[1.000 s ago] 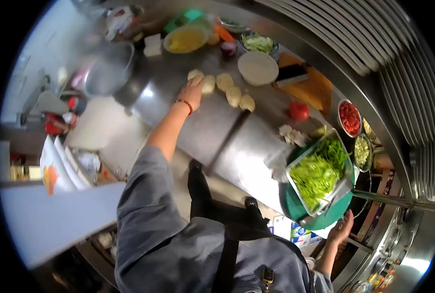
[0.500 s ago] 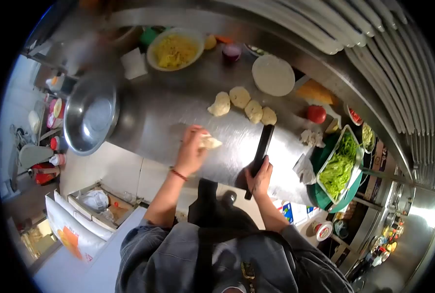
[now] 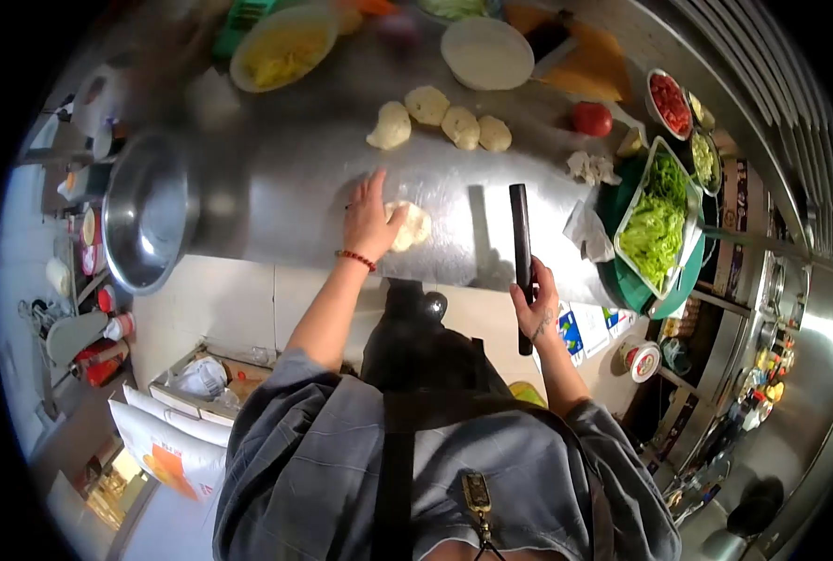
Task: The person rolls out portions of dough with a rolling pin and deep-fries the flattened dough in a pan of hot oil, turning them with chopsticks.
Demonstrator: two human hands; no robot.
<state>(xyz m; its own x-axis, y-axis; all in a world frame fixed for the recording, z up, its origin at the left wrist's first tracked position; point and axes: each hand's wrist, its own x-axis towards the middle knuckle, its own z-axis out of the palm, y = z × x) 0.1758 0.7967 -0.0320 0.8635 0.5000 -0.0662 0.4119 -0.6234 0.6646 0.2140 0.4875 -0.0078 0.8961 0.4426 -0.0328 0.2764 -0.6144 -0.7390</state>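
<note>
A flattened piece of dough (image 3: 411,227) lies on the steel table (image 3: 285,187) near its front edge. My left hand (image 3: 369,222) rests at the dough's left side, fingers stretched out and thumb touching it. In my right hand (image 3: 536,304) is a dark rolling pin (image 3: 520,229), gripped near its lower end. The pin is raised above the table and casts a shadow to its left. Farther back sit several dough pieces (image 3: 427,106) in a row.
At the left stands a steel bowl (image 3: 117,220). Along the back are a plate of yellow shreds (image 3: 281,51), a white bowl (image 3: 487,53) and a knife on a board (image 3: 589,61). A tomato (image 3: 592,119) and a tray of greens (image 3: 655,224) are at the right.
The dough has gone from my left fingers down onto the table, and that hand has opened. My right hand has moved right and lifted the rolling pin upright. The view has shifted.
</note>
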